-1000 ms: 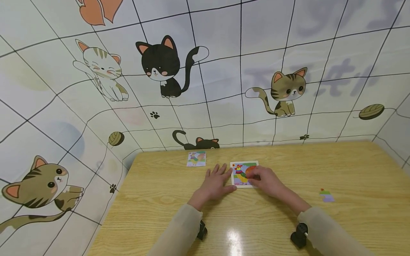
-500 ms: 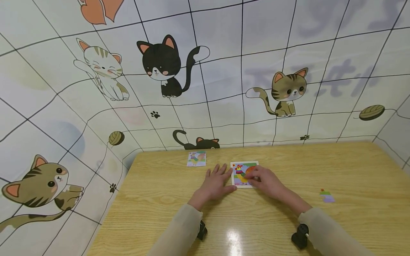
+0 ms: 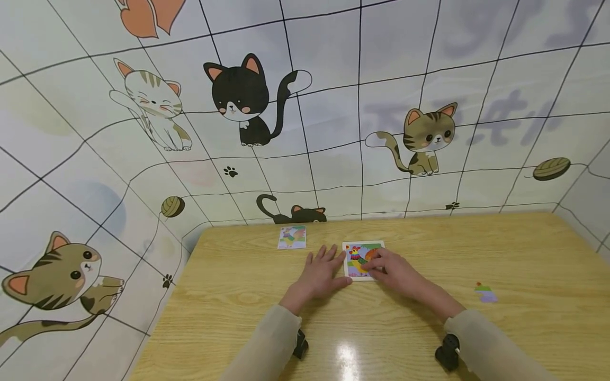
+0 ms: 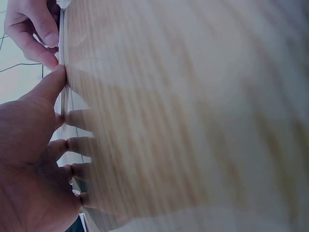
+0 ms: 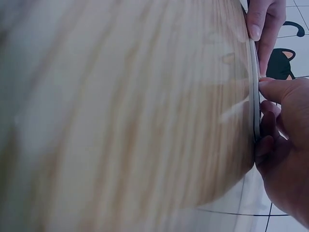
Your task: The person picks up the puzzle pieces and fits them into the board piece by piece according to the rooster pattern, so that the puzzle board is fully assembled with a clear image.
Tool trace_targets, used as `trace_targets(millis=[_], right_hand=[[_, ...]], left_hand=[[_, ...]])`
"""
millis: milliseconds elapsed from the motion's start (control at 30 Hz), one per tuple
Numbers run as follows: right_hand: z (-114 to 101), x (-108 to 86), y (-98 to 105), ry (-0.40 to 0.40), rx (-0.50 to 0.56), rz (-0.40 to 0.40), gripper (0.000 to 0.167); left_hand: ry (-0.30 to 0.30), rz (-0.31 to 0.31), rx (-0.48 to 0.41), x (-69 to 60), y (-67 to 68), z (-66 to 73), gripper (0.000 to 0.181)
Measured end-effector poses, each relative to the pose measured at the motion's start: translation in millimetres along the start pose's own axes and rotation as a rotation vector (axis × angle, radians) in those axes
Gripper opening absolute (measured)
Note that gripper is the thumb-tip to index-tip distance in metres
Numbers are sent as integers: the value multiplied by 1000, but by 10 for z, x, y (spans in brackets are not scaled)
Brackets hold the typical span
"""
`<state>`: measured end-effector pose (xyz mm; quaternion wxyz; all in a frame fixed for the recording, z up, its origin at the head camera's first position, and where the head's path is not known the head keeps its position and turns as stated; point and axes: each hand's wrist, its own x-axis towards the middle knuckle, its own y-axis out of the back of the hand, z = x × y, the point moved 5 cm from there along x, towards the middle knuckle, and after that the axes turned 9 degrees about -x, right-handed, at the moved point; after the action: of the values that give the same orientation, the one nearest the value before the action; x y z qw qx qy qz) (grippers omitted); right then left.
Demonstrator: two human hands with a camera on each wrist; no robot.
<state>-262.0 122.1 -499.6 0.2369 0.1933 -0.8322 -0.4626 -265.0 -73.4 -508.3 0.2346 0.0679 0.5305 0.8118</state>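
Note:
A square jigsaw puzzle (image 3: 355, 262) with a white border and a colourful rooster picture lies flat on the wooden table. My left hand (image 3: 320, 272) rests to its left with spread fingers, index finger and thumb touching the border. Over the puzzle's right part, my right hand (image 3: 397, 270) has curled fingers and seems to pinch a puzzle piece low against the picture; the fingers mostly hide it. In the left wrist view the left thumb (image 4: 50, 84) meets the board's edge. The right wrist view shows the right hand (image 5: 289, 121) at the board edge-on.
A pale rooster picture card (image 3: 292, 237) lies near the table's back edge, left of the puzzle. A loose puzzle piece (image 3: 486, 293), purple and green with a red spot, lies to the right. A cat-print wall covering (image 3: 333, 121) rises behind the table (image 3: 238, 296).
My right hand's fingertips have shifted slightly down and left over the puzzle, showing a little more of the orange tail. The left hand stays in place.

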Motion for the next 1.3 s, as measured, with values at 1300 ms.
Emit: trace_targets(millis=[1300], right_hand=[[929,-1137,887,-253,38,-17,25]], left_hand=[[-6,-6,-9,-21,2,-5,74]])
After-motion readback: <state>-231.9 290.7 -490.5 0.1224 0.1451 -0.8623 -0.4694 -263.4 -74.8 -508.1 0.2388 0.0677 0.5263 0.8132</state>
